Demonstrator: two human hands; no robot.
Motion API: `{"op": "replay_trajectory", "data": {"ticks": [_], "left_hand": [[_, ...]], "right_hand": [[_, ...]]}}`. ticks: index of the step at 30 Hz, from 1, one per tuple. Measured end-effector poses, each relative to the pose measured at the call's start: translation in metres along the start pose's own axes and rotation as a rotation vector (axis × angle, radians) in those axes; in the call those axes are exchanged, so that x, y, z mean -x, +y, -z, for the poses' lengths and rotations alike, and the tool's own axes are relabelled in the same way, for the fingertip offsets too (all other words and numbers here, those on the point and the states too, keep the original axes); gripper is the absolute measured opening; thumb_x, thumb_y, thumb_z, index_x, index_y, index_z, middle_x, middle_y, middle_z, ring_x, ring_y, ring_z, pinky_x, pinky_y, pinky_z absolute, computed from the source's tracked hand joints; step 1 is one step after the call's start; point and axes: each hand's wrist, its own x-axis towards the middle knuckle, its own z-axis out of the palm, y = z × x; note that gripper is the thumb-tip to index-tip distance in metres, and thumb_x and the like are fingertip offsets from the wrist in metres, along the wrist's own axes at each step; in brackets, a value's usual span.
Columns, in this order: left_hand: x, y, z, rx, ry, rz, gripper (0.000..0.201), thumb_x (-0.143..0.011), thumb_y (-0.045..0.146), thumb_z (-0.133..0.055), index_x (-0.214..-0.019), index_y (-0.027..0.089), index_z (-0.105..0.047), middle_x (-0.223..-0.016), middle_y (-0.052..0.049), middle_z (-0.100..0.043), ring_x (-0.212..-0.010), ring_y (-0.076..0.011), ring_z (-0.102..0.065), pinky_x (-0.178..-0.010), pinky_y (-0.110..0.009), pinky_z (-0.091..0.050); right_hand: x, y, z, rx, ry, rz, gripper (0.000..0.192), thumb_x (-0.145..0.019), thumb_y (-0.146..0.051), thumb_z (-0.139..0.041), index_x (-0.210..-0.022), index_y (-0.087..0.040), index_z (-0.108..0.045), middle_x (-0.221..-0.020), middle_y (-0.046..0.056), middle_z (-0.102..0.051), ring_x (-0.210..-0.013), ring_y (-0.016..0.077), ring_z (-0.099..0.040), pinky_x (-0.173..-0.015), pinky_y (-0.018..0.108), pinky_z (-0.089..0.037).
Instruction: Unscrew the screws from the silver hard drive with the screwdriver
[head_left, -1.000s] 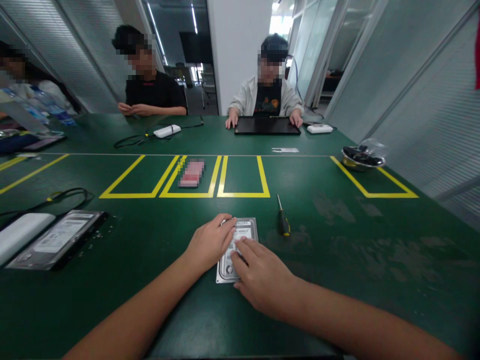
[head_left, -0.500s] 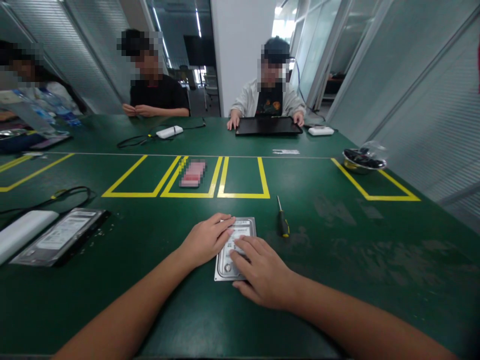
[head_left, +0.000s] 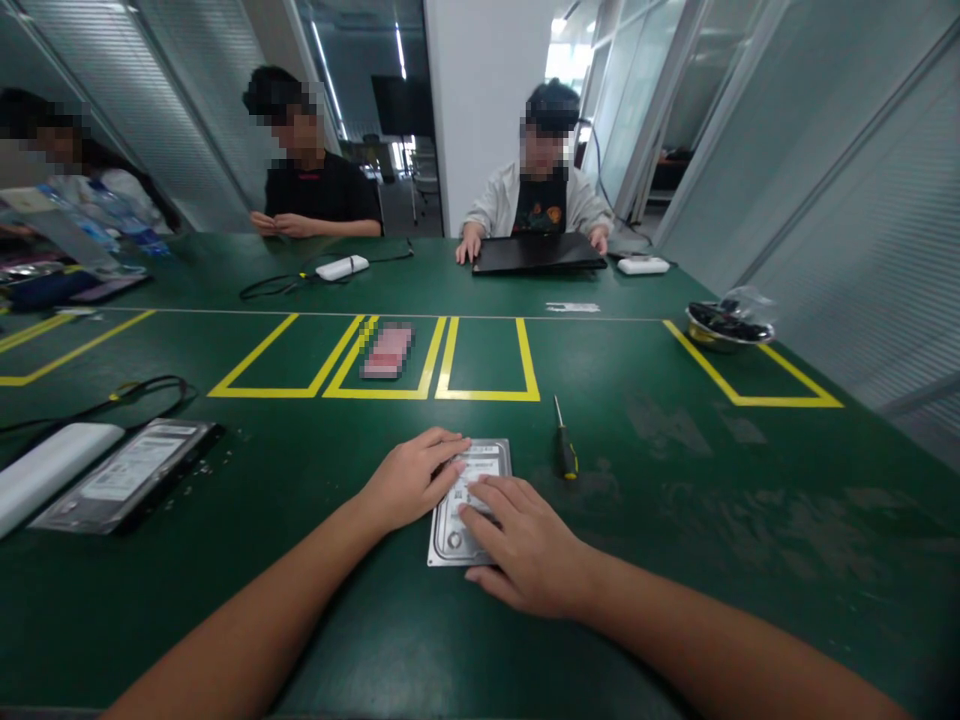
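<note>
A silver hard drive lies flat on the green table in front of me, its labelled side up. My left hand rests along its left edge, fingers stretched out over the upper part of the label. Spread across the drive's middle and right side are the fingers of my right hand, with the thumb near the lower edge. Both hands hide much of the label. To the right of the drive lies a screwdriver with a black and yellow handle, its tip pointing away from me.
At left, another hard drive lies beside a white power bank with a black cable and small scattered bits. A pink phone-like item sits inside yellow tape. A bowl of dark items stands far right. Co-workers sit opposite, one holding a black panel.
My hands stay in place on the hard drive. Across the table, the co-worker's black panel has tilted, showing a second layer beneath. The view has shifted slightly.
</note>
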Motion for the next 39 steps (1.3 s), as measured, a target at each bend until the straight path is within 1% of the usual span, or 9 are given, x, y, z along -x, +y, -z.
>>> {"op": "replay_trajectory", "data": {"ticks": [14, 18, 20, 23, 26, 29, 31, 35, 39], "left_hand": [[0.005, -0.003, 0.005, -0.022, -0.033, -0.007, 0.039, -0.1, 0.032, -0.043, -0.134, 0.021, -0.058, -0.135, -0.007, -0.061, -0.122, -0.02, -0.058, -0.107, -0.036, -0.047], [0.007, -0.005, 0.009, -0.076, 0.012, 0.035, 0.042, -0.101, 0.036, -0.04, -0.136, 0.019, -0.054, -0.132, -0.008, -0.063, -0.119, -0.0199, -0.059, -0.104, -0.035, -0.048], [0.007, -0.007, 0.016, -0.17, 0.05, 0.113, 0.042, -0.1, 0.039, -0.039, -0.131, 0.019, -0.058, -0.125, -0.009, -0.065, -0.112, -0.0217, -0.062, -0.098, -0.036, -0.05], [0.007, -0.019, 0.037, -0.434, 0.083, 0.363, 0.042, -0.099, 0.042, -0.035, -0.116, 0.017, -0.066, -0.112, -0.012, -0.067, -0.098, -0.0264, -0.064, -0.084, -0.039, -0.053], [0.013, -0.043, 0.063, -0.64, 0.003, 0.635, 0.044, -0.097, 0.04, -0.035, -0.112, 0.013, -0.066, -0.109, -0.017, -0.065, -0.1, -0.0334, -0.06, -0.079, -0.043, -0.051], [0.026, -0.074, 0.086, -0.701, -0.109, 0.847, 0.054, -0.097, 0.043, -0.029, -0.113, 0.005, -0.064, -0.116, -0.025, -0.061, -0.106, -0.0407, -0.056, -0.084, -0.049, -0.048], [0.037, -0.091, 0.096, -0.675, -0.162, 0.96, 0.057, -0.096, 0.044, -0.028, -0.118, 0.003, -0.061, -0.121, -0.029, -0.057, -0.111, -0.0451, -0.053, -0.086, -0.05, -0.046], [0.057, -0.114, 0.107, -0.674, -0.222, 1.092, 0.053, -0.095, 0.036, -0.029, -0.124, 0.001, -0.057, -0.125, -0.032, -0.053, -0.115, -0.0469, -0.051, -0.087, -0.049, -0.045], [0.066, -0.127, 0.113, -0.686, -0.268, 1.113, 0.049, -0.089, 0.033, -0.038, -0.123, 0.004, -0.057, -0.125, -0.031, -0.053, -0.114, -0.046, -0.052, -0.085, -0.047, -0.046]], "right_hand": [[0.001, 0.005, -0.002, -0.07, 0.013, 0.014, 0.058, -0.089, -0.045, -0.058, -0.136, -0.012, -0.05, -0.14, 0.02, -0.048, -0.129, 0.0352, -0.042, -0.11, 0.053, -0.032], [0.001, 0.005, -0.001, -0.074, 0.009, 0.001, 0.059, -0.088, -0.044, -0.06, -0.136, -0.012, -0.05, -0.142, 0.02, -0.047, -0.13, 0.0355, -0.041, -0.111, 0.053, -0.032], [0.002, 0.005, -0.001, -0.076, 0.012, 0.0, 0.059, -0.088, -0.044, -0.06, -0.137, -0.012, -0.049, -0.143, 0.02, -0.046, -0.131, 0.0355, -0.04, -0.111, 0.053, -0.032], [0.002, 0.005, -0.002, -0.081, 0.012, 0.002, 0.058, -0.088, -0.043, -0.059, -0.137, -0.012, -0.049, -0.143, 0.02, -0.046, -0.132, 0.0354, -0.039, -0.111, 0.053, -0.032], [0.003, 0.004, -0.002, -0.086, 0.01, -0.005, 0.059, -0.088, -0.042, -0.06, -0.137, -0.012, -0.049, -0.142, 0.02, -0.047, -0.132, 0.0351, -0.039, -0.111, 0.053, -0.032], [0.003, 0.004, -0.003, -0.091, 0.004, -0.009, 0.059, -0.088, -0.042, -0.061, -0.138, -0.012, -0.049, -0.142, 0.02, -0.047, -0.132, 0.0351, -0.039, -0.111, 0.053, -0.032], [0.003, 0.004, -0.003, -0.095, -0.003, -0.011, 0.06, -0.087, -0.041, -0.061, -0.137, -0.012, -0.049, -0.142, 0.02, -0.047, -0.132, 0.0352, -0.039, -0.111, 0.053, -0.032], [0.003, 0.004, -0.002, -0.104, -0.001, -0.019, 0.06, -0.086, -0.041, -0.062, -0.138, -0.013, -0.049, -0.143, 0.019, -0.046, -0.133, 0.0339, -0.038, -0.113, 0.051, -0.031], [0.003, 0.005, -0.002, -0.113, -0.004, -0.021, 0.06, -0.088, -0.041, -0.06, -0.139, -0.013, -0.048, -0.144, 0.019, -0.046, -0.134, 0.0333, -0.038, -0.115, 0.05, -0.029]]}}
